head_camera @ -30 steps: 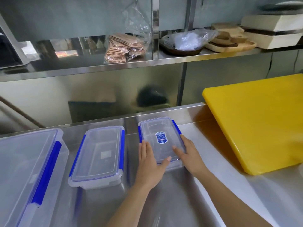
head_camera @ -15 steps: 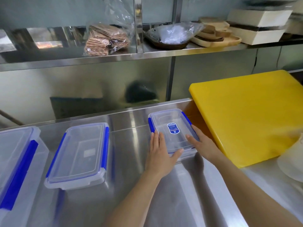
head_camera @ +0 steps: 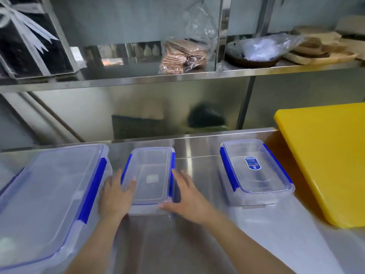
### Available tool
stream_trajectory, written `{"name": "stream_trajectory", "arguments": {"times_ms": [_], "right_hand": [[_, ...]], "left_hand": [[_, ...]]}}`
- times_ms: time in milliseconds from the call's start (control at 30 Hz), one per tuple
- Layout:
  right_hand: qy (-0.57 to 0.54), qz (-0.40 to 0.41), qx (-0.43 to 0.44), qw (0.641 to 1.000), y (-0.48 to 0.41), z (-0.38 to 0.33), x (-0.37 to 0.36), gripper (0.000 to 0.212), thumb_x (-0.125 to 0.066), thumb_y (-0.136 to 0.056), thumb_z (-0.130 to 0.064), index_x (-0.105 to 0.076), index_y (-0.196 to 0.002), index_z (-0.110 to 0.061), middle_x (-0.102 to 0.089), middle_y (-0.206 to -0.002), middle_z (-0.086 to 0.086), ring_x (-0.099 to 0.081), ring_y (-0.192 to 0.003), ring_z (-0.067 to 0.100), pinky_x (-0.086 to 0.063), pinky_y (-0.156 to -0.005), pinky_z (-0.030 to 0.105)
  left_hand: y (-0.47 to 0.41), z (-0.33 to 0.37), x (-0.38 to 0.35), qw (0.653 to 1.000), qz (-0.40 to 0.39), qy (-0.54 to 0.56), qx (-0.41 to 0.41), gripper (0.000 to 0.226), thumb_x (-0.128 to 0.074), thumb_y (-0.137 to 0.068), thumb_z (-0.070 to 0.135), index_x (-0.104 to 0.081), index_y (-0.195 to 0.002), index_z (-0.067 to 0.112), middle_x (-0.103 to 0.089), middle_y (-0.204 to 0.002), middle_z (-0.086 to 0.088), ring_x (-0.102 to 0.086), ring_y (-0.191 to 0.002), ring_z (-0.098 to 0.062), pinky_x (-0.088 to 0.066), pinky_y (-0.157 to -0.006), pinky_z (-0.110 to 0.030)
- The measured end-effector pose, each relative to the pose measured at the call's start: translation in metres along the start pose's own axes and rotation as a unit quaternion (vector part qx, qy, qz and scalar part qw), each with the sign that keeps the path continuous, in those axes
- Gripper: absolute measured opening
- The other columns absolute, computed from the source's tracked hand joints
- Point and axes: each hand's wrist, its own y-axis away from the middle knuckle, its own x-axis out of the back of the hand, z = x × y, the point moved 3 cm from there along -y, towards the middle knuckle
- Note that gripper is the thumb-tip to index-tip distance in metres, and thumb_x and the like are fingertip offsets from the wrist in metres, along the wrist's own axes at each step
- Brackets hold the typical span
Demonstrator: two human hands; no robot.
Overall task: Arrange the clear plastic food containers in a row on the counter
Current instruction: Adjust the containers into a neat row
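Three clear plastic containers with blue clips stand on the steel counter. A large container is at the left. A middle container sits between my hands. My left hand lies against its left near corner, fingers on the lid. My right hand is at its right side, thumb by the near edge, fingers spread. A labelled container stands apart at the right, with no hand on it.
A yellow cutting board lies on the counter just right of the labelled container. Above, a steel shelf carries a bagged brown stack, a dark bowl with plastic, wooden trays and a black box.
Both hands left the labelled container, which now stands further right near the yellow board, and moved left to the middle container. The view has swung left.
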Motion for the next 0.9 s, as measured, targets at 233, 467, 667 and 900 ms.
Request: {"name": "stream_trajectory", "arguments": {"times_ms": [233, 467, 667, 900], "right_hand": [[-0.038, 0.004, -0.010, 0.999, -0.016, 0.013, -0.024, 0.122, -0.077, -0.065, -0.048, 0.015, -0.143, -0.035, 0.000, -0.150, -0.014, -0.031, -0.129, 0.004, -0.030, -0.105, 0.012], [0.048, 0.029, -0.018, 0.998, 0.002, 0.038, 0.007, 0.118, -0.074, -0.067, -0.052, 0.016, -0.142, -0.039, 0.011, -0.153, -0.016, -0.020, -0.140, 0.012, -0.032, -0.113, 0.036], [0.091, 0.025, -0.025, 0.995, 0.006, 0.033, 0.011, 0.115, -0.071, -0.071, -0.050, 0.018, -0.142, -0.038, 0.010, -0.154, -0.012, -0.020, -0.141, 0.015, -0.033, -0.112, 0.038], [0.186, 0.119, -0.005, 0.975, 0.007, -0.011, 0.029, 0.092, -0.055, -0.071, -0.070, -0.009, -0.142, -0.035, -0.012, -0.155, -0.005, -0.018, -0.139, 0.021, -0.024, -0.112, 0.043]], "left_hand": [[0.020, 0.014, -0.022, 0.980, -0.035, 0.197, 0.019, 0.055, -0.050, -0.089, 0.048, -0.036, -0.138, 0.028, -0.056, -0.132, -0.011, -0.056, -0.116, -0.034, -0.046, -0.098, -0.054], [0.027, 0.041, -0.048, 0.987, -0.051, 0.151, -0.005, 0.064, -0.041, -0.087, 0.057, -0.026, -0.143, 0.029, -0.052, -0.136, -0.007, -0.053, -0.120, -0.030, -0.046, -0.099, -0.053], [0.025, 0.041, -0.054, 0.988, -0.066, 0.139, -0.002, 0.067, -0.040, -0.088, 0.057, -0.021, -0.145, 0.028, -0.048, -0.139, -0.009, -0.052, -0.121, -0.032, -0.048, -0.097, -0.054], [0.036, 0.047, 0.016, 0.989, 0.035, 0.087, -0.111, 0.067, -0.046, -0.088, 0.052, -0.027, -0.145, 0.023, -0.032, -0.153, -0.006, -0.033, -0.138, -0.027, -0.034, -0.108, -0.045]]}}
